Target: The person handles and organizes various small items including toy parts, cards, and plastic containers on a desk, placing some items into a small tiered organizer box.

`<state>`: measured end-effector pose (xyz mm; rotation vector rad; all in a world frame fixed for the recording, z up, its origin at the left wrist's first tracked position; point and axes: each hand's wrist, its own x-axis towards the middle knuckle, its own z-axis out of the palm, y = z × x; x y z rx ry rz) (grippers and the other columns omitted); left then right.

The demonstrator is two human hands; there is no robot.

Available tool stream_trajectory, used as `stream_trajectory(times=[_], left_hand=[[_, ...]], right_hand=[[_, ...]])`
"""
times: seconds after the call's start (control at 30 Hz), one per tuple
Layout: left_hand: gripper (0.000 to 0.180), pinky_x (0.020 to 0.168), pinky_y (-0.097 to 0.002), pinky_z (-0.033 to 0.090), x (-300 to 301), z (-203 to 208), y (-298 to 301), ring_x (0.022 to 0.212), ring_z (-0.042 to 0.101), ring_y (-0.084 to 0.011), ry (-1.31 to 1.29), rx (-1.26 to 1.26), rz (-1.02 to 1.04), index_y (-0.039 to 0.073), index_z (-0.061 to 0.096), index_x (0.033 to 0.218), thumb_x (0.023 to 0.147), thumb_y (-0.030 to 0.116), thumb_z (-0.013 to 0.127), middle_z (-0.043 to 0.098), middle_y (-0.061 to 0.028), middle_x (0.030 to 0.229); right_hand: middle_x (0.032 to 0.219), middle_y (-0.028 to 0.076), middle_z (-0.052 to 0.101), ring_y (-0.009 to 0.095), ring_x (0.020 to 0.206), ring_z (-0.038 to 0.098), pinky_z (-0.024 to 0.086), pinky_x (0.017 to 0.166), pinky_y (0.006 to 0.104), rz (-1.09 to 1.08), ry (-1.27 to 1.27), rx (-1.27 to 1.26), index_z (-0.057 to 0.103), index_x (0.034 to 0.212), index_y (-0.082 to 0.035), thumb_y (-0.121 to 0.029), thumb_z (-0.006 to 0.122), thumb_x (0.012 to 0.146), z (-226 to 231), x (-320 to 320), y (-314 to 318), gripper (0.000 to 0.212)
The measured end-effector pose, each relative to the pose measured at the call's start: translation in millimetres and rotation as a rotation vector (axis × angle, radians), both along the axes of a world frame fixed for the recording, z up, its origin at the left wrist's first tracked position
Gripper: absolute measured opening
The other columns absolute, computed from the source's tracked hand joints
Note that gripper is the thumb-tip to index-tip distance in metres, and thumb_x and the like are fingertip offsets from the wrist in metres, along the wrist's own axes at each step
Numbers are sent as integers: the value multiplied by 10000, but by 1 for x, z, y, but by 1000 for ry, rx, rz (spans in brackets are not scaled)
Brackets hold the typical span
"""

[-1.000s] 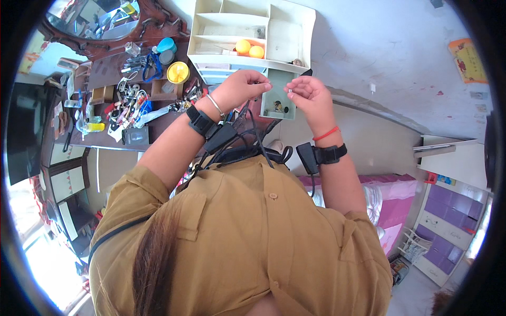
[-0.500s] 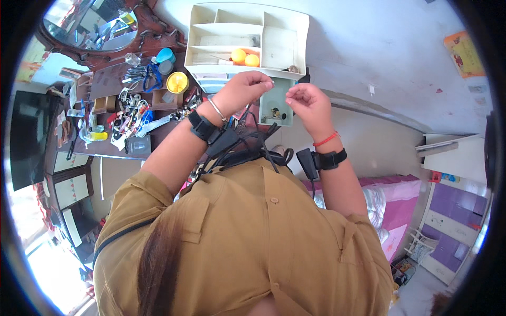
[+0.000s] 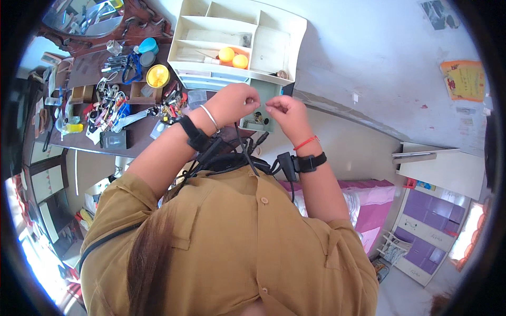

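Note:
My left hand (image 3: 238, 107), with a silver bangle at the wrist, is closed with thumb and forefinger curled together. Facing it, my right hand (image 3: 290, 118) is pinched, a red string bracelet below it. A narrow gap parts the two sets of fingertips; whatever they hold is too small to make out. Both hands hover over a pale green pulled-out drawer (image 3: 267, 90), where a few small items (image 3: 258, 119) lie. Behind the hands stands a cream compartment organizer (image 3: 240, 26). One compartment has two orange-yellow round objects (image 3: 233, 57); a small round item (image 3: 282, 74) sits in the right-hand one.
On the dark dressing table (image 3: 79, 66) at left lie a yellow round container (image 3: 158, 77), a teal lid (image 3: 148, 45), tangled cables (image 3: 113, 108) and many small things. A mirror (image 3: 87, 18) rises behind. Black cables (image 3: 245, 145) hang near my chest. The wall (image 3: 358, 58) is at right.
My hands have come closer together and lower, with the gap between the fingertips narrower. My view has shifted slightly. The organizer and the things on the table look unmoved.

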<state>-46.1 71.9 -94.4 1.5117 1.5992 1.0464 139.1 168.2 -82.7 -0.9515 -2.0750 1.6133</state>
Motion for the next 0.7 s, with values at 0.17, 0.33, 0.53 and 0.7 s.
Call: stream_trajectory(times=[0.17,0.33,0.53,0.7], left_hand=[[101,634,-429,508,6,-9,4,736,633,-330,553,-51,-219,96,670,812,769,145,593,640,-126,765],[106,609,-420,532,21,-4,8,726,671,-295,839,-113,-303,115,697,769,758,134,593,666,-112,756],[119,599,-376,528,35,-3,6,722,685,-261,883,-122,-365,128,712,743,764,143,595,684,-86,754],[111,658,-416,521,24,4,6,733,667,-293,870,-220,-410,128,707,767,766,152,599,676,-91,763]], right_hand=[[778,145,666,285,718,657,527,659,374,295,-348,534,678,832,-55,-73,681,749,0,-3,1,85],[774,156,659,337,740,647,524,661,435,433,-569,688,691,788,-89,-132,626,769,-1,-17,1,81],[769,170,663,350,762,656,532,667,447,499,-763,812,702,773,-106,-134,585,765,-11,-23,-1,121],[789,187,663,355,765,656,533,671,450,479,-735,771,701,786,-99,-129,583,766,-12,-22,1,124]])
